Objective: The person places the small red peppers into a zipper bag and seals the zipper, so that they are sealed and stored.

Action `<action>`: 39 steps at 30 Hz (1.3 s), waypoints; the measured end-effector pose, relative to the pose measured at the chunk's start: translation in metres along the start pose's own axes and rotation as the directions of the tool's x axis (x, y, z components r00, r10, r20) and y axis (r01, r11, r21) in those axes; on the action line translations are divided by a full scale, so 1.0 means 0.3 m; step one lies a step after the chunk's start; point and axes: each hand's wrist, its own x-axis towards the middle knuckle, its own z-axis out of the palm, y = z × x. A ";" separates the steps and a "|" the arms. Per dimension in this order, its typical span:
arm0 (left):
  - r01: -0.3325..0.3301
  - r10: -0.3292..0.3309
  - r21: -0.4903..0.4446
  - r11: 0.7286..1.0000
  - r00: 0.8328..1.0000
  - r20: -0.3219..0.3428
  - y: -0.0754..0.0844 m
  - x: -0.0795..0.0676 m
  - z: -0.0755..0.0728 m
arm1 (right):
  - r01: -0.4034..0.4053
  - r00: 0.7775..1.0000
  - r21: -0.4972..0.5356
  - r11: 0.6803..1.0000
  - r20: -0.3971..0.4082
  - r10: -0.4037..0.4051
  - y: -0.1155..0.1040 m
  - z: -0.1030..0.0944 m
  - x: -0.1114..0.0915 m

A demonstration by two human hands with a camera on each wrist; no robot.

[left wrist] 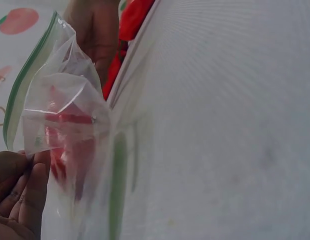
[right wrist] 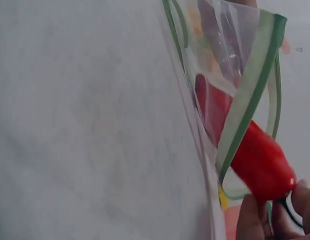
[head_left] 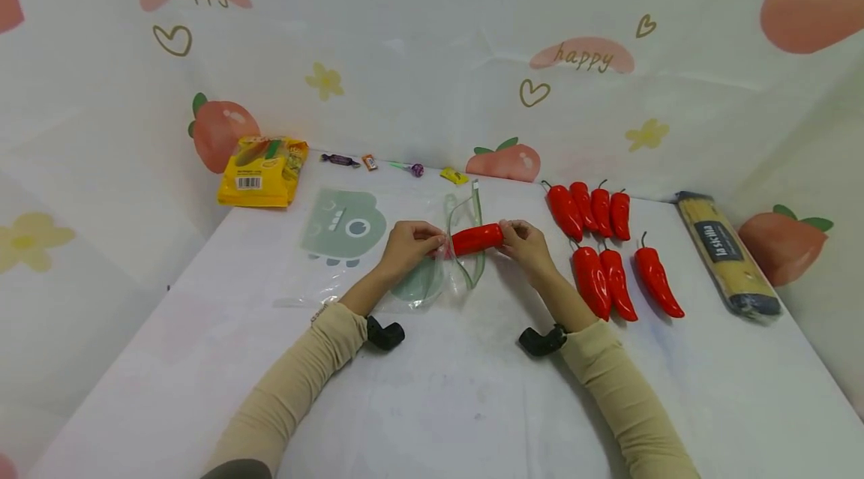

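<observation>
My left hand (head_left: 413, 245) pinches a clear zip bag (head_left: 340, 228) near its mouth; the bag has a green dinosaur print and green strips along the opening. With my right hand (head_left: 529, 246) I hold a red chili pepper (head_left: 477, 238) by its stem end. The pepper lies nearly level, its tip pointing left. In the right wrist view, the pepper (right wrist: 262, 162) passes between the green strips, its tip inside the bag and its thick end outside. Through the plastic, the left wrist view shows the pepper (left wrist: 70, 142) blurred.
Several red peppers (head_left: 590, 280) lie in two rows right of my right hand. A pasta pack (head_left: 729, 254) lies at the far right. At the back left stands a yellow candy bag (head_left: 263, 172). Wrapped candies (head_left: 340, 160) and a lollipop (head_left: 416, 169) line the back edge.
</observation>
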 end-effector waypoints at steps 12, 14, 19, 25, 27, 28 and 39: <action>-0.075 0.075 -0.001 0.997 0.997 -0.017 0.003 0.005 -0.014 | 0.103 0.991 -0.194 0.976 0.103 -0.084 0.011 0.061 0.002; -0.076 0.076 -0.006 0.997 0.997 -0.019 0.005 0.003 -0.015 | 0.142 0.985 -0.209 0.968 0.132 -0.116 0.011 0.080 -0.002; -0.067 0.067 -0.025 0.997 0.997 -0.024 0.006 0.001 -0.016 | 0.228 0.966 -0.232 0.946 0.177 -0.190 0.011 0.097 -0.015; -0.074 0.075 -0.046 0.996 0.997 0.003 0.003 0.002 -0.012 | 0.276 0.958 -0.245 0.929 0.143 -0.247 0.012 0.005 -0.040; -0.078 0.079 -0.045 0.996 0.997 0.006 0.002 0.003 -0.011 | 0.292 0.955 -0.230 0.928 0.115 -0.272 0.016 -0.050 -0.053; -0.079 0.080 -0.041 0.996 0.997 0.006 0.001 0.004 -0.010 | 0.303 0.953 -0.226 0.926 0.096 -0.289 0.019 -0.079 -0.061; -0.062 0.062 -0.024 0.998 0.998 0.007 0.013 -0.007 -0.014 | 0.159 0.921 -0.269 0.950 -0.305 -0.241 0.071 -0.343 -0.159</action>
